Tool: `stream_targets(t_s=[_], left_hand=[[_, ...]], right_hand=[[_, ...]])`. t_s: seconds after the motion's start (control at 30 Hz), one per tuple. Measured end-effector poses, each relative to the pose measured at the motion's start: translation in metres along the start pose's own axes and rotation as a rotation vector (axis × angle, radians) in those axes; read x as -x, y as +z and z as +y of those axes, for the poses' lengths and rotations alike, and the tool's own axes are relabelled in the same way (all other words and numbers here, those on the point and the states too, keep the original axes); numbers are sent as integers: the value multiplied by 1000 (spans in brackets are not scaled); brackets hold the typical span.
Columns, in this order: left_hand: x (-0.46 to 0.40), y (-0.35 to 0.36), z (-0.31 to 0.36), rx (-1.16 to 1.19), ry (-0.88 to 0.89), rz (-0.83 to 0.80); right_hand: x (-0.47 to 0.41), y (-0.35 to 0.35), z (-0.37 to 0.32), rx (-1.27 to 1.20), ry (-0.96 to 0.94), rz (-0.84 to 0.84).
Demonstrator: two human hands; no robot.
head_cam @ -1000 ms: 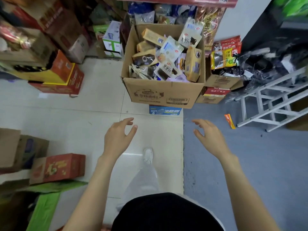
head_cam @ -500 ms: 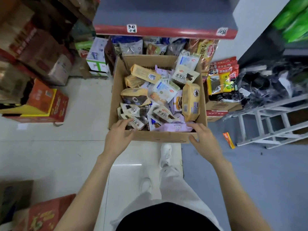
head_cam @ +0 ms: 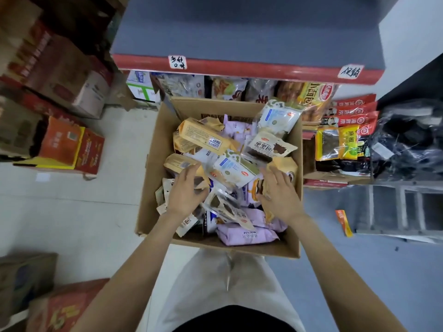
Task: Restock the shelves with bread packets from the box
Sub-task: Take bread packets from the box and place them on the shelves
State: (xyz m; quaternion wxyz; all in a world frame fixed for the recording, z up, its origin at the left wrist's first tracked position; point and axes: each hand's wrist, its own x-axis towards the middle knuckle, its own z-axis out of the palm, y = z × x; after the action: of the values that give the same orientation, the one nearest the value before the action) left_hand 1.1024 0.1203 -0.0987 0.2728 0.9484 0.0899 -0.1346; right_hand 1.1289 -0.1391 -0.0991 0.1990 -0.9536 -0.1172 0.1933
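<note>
Picking step: left hand (head_cam: 185,195) and right hand (head_cam: 278,192) are lying spread, gripping nothing, on bread packets (head_cam: 236,170) in the box (head_cam: 261,249); next, fingers must be closing on one packet for the shelf (head_cam: 239,65).

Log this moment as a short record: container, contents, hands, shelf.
container: open brown cardboard box on the floor
contents: loose bread packets, including a lilac mousse packet and a yellow long packet
left hand: down among packets, grasp unclear
right hand: fingers spread over packets
shelf: grey shelf with red front edge, bare on top
</note>
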Motion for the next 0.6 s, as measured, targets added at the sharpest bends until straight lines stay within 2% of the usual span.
stream_targets(t_s=[0.13,0.23,0.3,0.43,0.5,0.6], left_hand=[[-57,7,-6,-50,4,-88],[-85,6,-8,-104,12,-126],[-97,2,-11,-122,34,-59],[-115,-18,-29,-187,64,97],[-123,-29,-47,-213,47,90],[-121,-39,-67,-252,55,42]], right_hand=[[-34,3,-1,-15,47,-12],[-53,4,-4,97,71,-54],[-62,4,-10,116,44,-3],[-88,-1,-31,79,-127,219],[-112,-8,-51,91,-207,183],[-155,-6,-84,168,-249,4]])
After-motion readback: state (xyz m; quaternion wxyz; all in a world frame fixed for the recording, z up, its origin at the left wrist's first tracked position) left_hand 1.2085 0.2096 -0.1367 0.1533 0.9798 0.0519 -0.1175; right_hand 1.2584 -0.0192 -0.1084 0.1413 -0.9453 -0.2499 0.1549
